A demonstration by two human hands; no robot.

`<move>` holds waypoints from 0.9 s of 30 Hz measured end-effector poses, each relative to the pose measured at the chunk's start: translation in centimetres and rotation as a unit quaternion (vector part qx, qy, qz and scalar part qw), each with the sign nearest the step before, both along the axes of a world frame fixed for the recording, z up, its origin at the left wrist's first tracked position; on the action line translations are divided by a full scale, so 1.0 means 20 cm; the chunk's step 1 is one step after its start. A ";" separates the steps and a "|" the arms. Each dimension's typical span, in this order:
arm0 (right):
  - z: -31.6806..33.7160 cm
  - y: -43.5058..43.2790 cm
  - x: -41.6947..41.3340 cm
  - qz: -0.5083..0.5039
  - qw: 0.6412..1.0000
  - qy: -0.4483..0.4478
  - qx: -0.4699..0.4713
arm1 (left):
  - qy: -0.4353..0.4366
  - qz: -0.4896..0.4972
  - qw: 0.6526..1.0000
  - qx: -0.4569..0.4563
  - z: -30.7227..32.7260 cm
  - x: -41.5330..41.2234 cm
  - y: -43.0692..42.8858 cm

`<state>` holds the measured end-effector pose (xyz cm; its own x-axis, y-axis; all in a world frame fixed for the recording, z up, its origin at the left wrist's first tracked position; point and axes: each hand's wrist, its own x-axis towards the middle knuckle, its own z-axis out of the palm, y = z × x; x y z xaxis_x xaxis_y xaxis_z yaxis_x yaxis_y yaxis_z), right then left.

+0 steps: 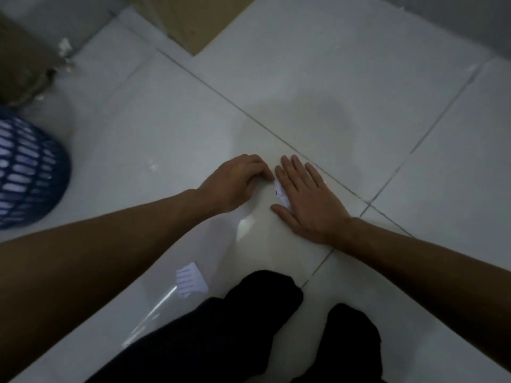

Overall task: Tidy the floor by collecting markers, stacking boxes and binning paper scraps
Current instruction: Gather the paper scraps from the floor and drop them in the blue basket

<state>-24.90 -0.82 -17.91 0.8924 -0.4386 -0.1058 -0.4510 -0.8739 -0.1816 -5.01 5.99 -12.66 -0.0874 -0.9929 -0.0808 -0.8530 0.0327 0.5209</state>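
I am crouched on an indoor floor (345, 78) of large glossy white tiles with thin grey grout lines, dimly lit, which looks like a room in a home. At the left edge of the frame stands a blue plastic mesh basket (25, 172). Brown cardboard boxes (193, 20) sit at the top centre and upper left, against a pale wall.

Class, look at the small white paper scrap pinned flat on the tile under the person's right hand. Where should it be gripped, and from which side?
Probably at the exposed edge of the paper scrap, approached from the left hand side. It lies flat on the floor tile and the right hand covers most of it, so only that strip shows. Left fingertips could slide under or pinch it while the right hand steadies it.
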 end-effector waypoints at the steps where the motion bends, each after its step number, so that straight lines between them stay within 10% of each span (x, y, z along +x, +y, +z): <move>1: 0.00 0.01 0.03 0.013 1.000 0.002 0.003 | -0.002 0.010 1.000 0.003 0.01 0.03 0.04; 14: 0.00 0.36 0.46 0.304 0.951 -0.024 0.043 | -0.030 0.228 0.973 0.005 0.01 0.24 0.69; 27: 0.01 0.55 0.61 0.202 0.963 -0.085 0.157 | 0.017 0.364 0.926 -0.094 -0.07 0.35 0.78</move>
